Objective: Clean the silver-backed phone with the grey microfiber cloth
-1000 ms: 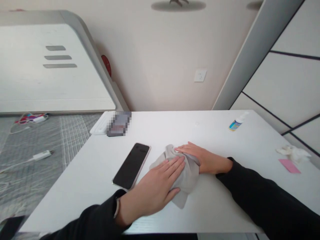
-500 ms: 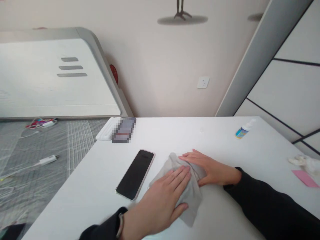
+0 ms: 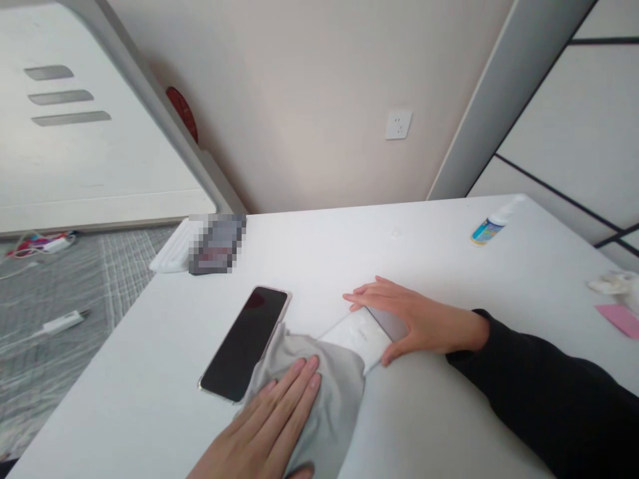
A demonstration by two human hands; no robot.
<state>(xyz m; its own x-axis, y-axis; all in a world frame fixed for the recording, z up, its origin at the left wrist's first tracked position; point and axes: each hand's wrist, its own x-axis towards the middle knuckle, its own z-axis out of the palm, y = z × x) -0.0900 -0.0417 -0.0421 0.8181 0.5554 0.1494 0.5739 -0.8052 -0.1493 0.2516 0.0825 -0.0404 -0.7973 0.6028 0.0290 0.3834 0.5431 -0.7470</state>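
Note:
My left hand [image 3: 267, 422] lies flat on a crumpled grey cloth [image 3: 332, 392], fingers stretched out and pressed down on it. The cloth covers the near-left part of a white, flat, rectangular object [image 3: 357, 336] on the table; I cannot make out its exact kind. At its far right end, my right hand [image 3: 404, 318] grips it, thumb on the near edge and fingers on the far one. A black-screened smartphone [image 3: 245, 342] in a clear case rests left of the cloth, whose edge touches or overlaps the phone's right side.
On the white table [image 3: 319, 259], a pixelated dark item [image 3: 218, 245] lies beside a white case-like thing [image 3: 174, 247] at back left. A spray bottle [image 3: 492, 225] stands at back right. Near the right edge are a pink slip [image 3: 619, 319] and a crumpled white wad [image 3: 614, 283].
My left hand and the cloth have slid toward me and left, uncovering part of the white flat object. My right hand keeps its place at that object's end. The view has tilted down.

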